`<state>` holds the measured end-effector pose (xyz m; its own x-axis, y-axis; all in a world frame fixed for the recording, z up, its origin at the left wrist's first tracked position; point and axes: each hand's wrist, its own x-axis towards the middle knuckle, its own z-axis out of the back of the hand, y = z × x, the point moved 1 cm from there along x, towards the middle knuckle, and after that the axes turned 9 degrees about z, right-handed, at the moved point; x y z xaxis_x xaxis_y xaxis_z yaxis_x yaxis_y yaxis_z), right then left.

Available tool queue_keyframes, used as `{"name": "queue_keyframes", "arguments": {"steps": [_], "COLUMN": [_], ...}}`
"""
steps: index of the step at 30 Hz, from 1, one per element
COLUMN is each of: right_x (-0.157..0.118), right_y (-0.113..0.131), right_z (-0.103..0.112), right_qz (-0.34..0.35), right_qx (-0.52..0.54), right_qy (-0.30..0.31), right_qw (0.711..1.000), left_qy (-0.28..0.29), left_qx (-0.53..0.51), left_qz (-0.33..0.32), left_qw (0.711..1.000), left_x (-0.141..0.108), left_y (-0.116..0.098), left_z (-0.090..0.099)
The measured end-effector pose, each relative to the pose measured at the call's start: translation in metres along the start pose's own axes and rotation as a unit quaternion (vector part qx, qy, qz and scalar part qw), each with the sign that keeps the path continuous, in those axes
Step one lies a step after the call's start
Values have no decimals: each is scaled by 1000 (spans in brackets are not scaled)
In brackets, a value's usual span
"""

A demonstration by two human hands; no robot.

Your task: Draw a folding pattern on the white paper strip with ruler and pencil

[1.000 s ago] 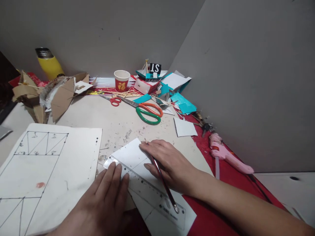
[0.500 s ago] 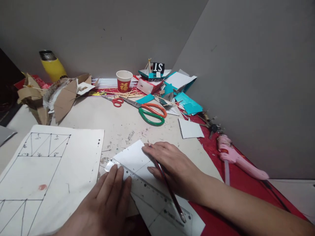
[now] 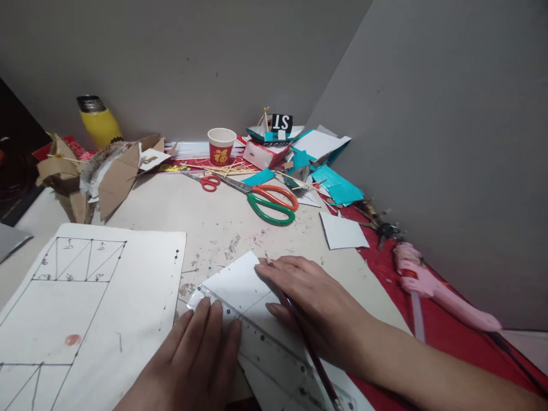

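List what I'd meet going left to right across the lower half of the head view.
Drawn-on sheet → left hand, fingers on the clear ruler → right hand, holding the pencil → pink glue gun.

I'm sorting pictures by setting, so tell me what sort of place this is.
Most likely a craft desk: a pink glue gun lies on the right, big scissors lie toward the back, and a clear ruler lies on a white sheet under the left hand.

A red paper cup (image 3: 221, 154) stands beyond orange-and-green-handled scissors (image 3: 243, 186); a yellow bottle (image 3: 101, 127) rises near the gray wall (image 3: 171, 63), a pink glue gun (image 3: 428, 287) lies rightward.
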<state>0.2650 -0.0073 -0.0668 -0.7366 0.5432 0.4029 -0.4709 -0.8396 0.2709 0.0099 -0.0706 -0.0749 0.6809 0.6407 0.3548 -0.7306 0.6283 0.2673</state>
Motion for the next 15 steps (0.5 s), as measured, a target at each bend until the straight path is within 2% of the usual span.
{"name": "queue_keyframes", "arguments": {"steps": [5, 8, 12, 15], "right_x": [1, 0, -1, -1], "right_y": [1, 1, 1, 1], "right_z": [1, 1, 0, 0], "right_qz": [-11, -20, -26, -24], "right_qx": [-3, -1, 0, -2], "right_qy": [9, 13, 14, 15], "right_qw": [1000, 1000, 1000, 1000], "left_qy": [-25, -17, -32, 6], "left_qx": [-83, -99, -109, -85], "left_qz": [51, 37, 61, 20], "left_qw": [995, 994, 992, 996], "left_x": [-2, -3, -3, -1], "left_y": [-6, -7, -4, -1], "left_z": [-4, -6, -2, 4]}}
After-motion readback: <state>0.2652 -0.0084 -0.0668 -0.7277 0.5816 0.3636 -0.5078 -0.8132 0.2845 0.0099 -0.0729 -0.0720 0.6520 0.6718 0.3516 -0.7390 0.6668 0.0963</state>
